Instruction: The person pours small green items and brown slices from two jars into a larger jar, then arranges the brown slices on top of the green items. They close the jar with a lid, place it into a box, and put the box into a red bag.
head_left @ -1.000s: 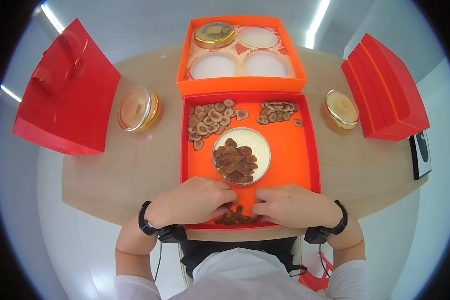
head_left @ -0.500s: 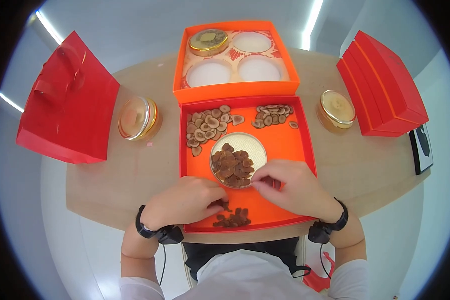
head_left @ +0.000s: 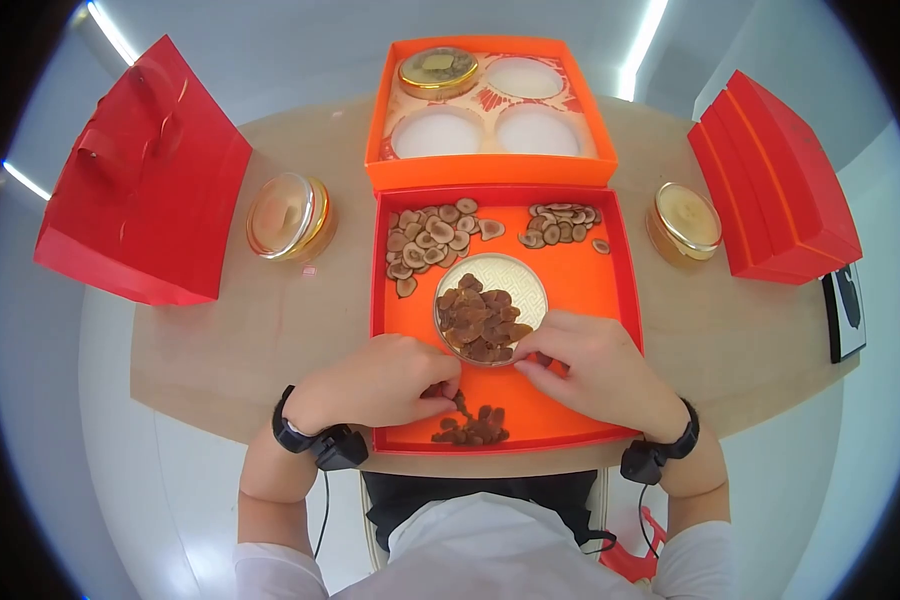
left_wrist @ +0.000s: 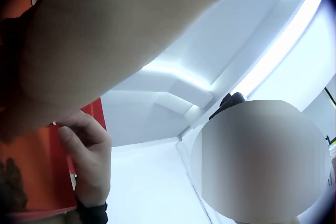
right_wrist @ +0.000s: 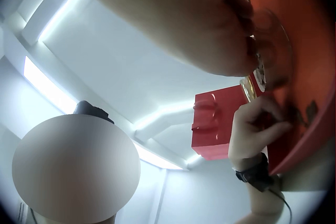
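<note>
A shallow round dish (head_left: pixel 523 283) with a pale gold patterned base stands in the red box tray (head_left: pixel 560 405), heaped with brown dried slices (head_left: pixel 478 318). My right hand (head_left: pixel 600 375) is at the dish's near right rim, thumb and forefinger pinching by the heap; a dark slice shows under its fingers. Left of it, my left hand (head_left: pixel 380 385) is low over the tray with curled fingers, fingertips beside a loose slice (head_left: pixel 460 402). A smaller pile of brown slices (head_left: pixel 478 428) lies at the tray's near edge. Whatever the left fingers might hold is hidden.
Pale ringed slices (head_left: pixel 435 235) lie in the tray's far left corner, with a smaller group (head_left: pixel 560 222) far right. Behind is an orange box (head_left: pixel 490 170) with round wells. Jars (head_left: pixel 288 220) (head_left: pixel 685 222), a red bag (head_left: pixel 150 200) and red boxes (head_left: pixel 775 185) flank it.
My right hand has moved from the near pile up to the dish's rim. My left hand has drawn back slightly from the pile, uncovering slices. A slice now juts from the heap's right side.
</note>
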Motion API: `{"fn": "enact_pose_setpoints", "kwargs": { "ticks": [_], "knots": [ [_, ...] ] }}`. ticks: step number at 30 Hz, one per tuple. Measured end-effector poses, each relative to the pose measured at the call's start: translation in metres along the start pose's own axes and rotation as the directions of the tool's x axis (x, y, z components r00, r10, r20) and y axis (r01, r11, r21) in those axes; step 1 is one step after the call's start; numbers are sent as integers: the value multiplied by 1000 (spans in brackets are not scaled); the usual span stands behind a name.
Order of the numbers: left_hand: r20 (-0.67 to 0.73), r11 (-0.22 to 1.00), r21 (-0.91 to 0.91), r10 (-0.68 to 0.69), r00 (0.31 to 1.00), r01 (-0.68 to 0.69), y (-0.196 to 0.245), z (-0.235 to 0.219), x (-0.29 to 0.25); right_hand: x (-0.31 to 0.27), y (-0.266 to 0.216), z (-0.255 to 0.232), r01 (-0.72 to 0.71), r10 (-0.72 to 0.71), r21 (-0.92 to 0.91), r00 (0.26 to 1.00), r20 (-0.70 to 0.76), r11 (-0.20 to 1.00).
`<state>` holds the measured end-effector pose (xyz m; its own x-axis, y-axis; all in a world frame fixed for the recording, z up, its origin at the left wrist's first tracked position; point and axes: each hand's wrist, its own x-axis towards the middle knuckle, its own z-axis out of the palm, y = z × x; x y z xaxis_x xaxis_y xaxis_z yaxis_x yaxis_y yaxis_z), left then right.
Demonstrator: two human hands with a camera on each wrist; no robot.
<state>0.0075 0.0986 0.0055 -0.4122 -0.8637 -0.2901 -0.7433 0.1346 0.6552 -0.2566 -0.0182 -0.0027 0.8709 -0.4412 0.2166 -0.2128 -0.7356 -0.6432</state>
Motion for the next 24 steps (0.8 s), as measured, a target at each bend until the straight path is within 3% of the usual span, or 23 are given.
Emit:
{"fn": "enact_pose_setpoints", "kwargs": {
  "ticks": [1,4,7,10,13,16,19,22,24],
  "knots": [
    [8,999,-34,-1,1000,1,3,-2,-1,0,0,-1,18,-18,-26,999,27,999],
    [-158,975,-211,37,987,-71,6,-6,-5,0,1,0,19,-18,-30,1000,20,999],
    [-416,950,-289,-15,909,-117,10,0,-1,0,0,-1,5,-4,-67,1000,15,998],
    [-565,984,-110,54,823,-140,8,4,8,-2,3,1,-41,42,-54,999,18,998],
    [-617,984,60,168,769,-167,-5,13,18,-1,0,0,-38,39,-77,999,19,996],
    [-632,980,129,200,749,-152,-3,18,22,0,-4,-5,-7,5,53,999,41,999],
    [-618,982,101,188,764,-161,-2,18,21,-6,-2,-6,182,-199,93,951,238,979],
    [-573,992,75,129,810,-105,4,14,16,-10,-1,-5,168,-164,38,845,510,985],
    [-562,994,79,112,819,-82,5,14,16,-12,3,-1,162,-147,23,822,551,987]
  ]
}}
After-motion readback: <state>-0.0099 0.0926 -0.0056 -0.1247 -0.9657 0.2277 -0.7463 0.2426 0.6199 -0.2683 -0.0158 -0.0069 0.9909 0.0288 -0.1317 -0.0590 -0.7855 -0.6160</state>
